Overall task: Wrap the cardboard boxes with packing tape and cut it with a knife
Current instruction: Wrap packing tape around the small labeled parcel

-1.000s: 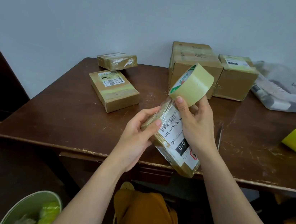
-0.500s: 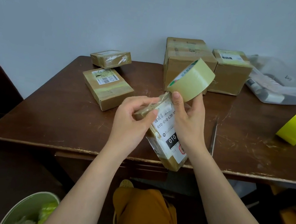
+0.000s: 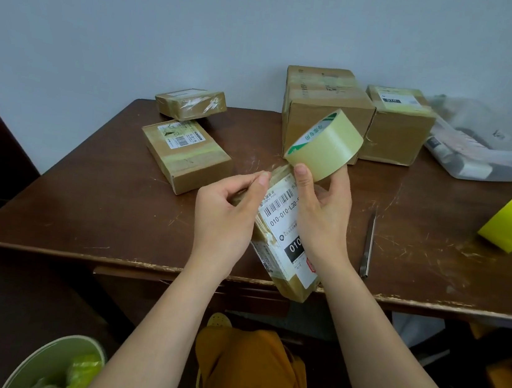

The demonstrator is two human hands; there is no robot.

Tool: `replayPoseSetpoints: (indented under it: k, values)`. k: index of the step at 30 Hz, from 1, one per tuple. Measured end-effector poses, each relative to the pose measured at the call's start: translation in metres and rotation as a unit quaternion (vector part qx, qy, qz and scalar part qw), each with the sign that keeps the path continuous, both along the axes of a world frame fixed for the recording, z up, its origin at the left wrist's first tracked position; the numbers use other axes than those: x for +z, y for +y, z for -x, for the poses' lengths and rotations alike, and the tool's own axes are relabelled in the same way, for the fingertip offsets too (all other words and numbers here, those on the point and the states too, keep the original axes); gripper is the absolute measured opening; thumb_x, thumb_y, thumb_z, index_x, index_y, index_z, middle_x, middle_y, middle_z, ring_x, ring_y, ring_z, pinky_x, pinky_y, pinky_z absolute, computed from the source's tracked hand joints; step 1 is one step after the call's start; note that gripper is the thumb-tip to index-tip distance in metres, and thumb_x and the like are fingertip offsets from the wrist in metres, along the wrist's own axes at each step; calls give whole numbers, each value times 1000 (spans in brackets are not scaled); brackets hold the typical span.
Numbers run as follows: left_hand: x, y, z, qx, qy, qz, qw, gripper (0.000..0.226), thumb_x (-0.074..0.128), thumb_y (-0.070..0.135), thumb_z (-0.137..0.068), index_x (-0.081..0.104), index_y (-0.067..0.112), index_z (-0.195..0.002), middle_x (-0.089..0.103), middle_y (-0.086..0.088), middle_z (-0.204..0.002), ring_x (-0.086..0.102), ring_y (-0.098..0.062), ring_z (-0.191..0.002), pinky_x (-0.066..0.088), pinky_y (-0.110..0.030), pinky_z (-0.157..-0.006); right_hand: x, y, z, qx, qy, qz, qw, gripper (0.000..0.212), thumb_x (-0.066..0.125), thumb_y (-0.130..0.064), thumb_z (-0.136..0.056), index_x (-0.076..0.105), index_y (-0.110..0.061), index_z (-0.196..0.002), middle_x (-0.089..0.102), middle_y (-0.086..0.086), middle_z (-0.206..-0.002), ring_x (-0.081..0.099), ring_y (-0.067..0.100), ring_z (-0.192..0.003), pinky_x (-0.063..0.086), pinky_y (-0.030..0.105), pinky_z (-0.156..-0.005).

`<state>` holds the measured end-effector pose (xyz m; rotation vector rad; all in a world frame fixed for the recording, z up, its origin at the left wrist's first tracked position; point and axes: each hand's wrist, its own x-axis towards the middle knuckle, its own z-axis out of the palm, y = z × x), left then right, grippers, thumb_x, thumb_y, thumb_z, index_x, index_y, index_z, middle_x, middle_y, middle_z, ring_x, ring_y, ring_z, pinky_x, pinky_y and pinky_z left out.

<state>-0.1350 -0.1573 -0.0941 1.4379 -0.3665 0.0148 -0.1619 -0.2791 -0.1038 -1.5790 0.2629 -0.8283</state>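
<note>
The right hand (image 3: 321, 217) grips a packing tape roll (image 3: 326, 144) above a labelled cardboard box (image 3: 285, 236). Beside it, the left hand (image 3: 229, 213) pinches the box's upper edge.

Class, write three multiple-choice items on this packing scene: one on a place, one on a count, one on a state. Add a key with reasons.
1. Where does the knife lie?
A. On the table, right of the hands
B. On a box
C. In the bin

2. How many boxes rest on the table?
A. Two
B. Four
C. Six

3. What does the right hand hold?
A. Nothing
B. The knife
C. The tape roll

Key: 1 A, it lies on bare wood by the right wrist. 2 B, two flat at left, two tall at back. 3 C, thumb and fingers curl round the roll.
</note>
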Motion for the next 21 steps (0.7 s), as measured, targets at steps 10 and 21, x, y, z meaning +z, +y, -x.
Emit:
replayPoseSetpoints:
  k: [10,21]
  values:
    - [-9,11,-9,-12,8,16,1000,44,71,18,-91,60,13,-133,75,14,-102,69,-4,-101,55,-16,-77,-7,-1,-7,-52,151,108,981,55,47,-76,-81,25,-38,-115,62,-18,-91,67,13,-92,52,54,-88]
    - [-10,14,-19,-53,84,-17,995,39,83,26,-75,71,18,-112,76,4,-101,71,-8,-96,55,-19,-74,-11,3,-9,-102,155,163,969,49,59,-64,-85,28,-33,-105,53,-23,-80,66,13,-83,48,36,-72]
